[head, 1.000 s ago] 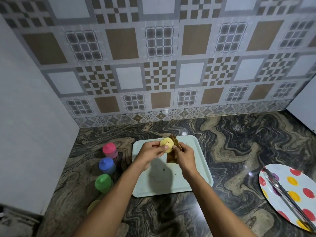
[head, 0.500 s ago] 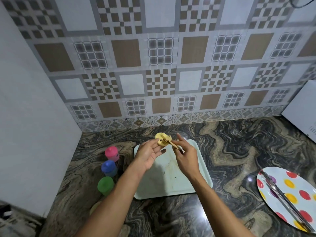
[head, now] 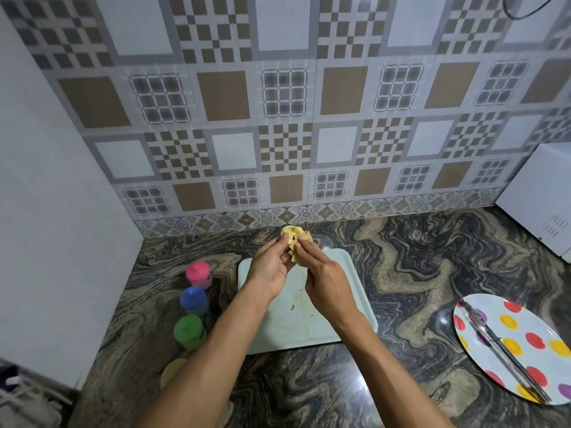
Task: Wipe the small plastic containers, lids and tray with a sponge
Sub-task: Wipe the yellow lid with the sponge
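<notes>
Both hands now meet closer together than half a second ago, above the far edge of the tray [head: 293, 325]. The left hand [head: 272, 267] has the small yellow lid [head: 289, 232] in its grip, held at the fingertips. The right hand [head: 321, 273] pinches the brownish sponge [head: 298, 254] and presses it on the lid. On the worktop [head: 432, 273], left of the tray, a pink container [head: 198, 274], a blue container [head: 193, 301] and a green container [head: 188, 331] stand in a row. A dotted plate [head: 525, 322] with metal tongs [head: 506, 355] lies at the near right.
</notes>
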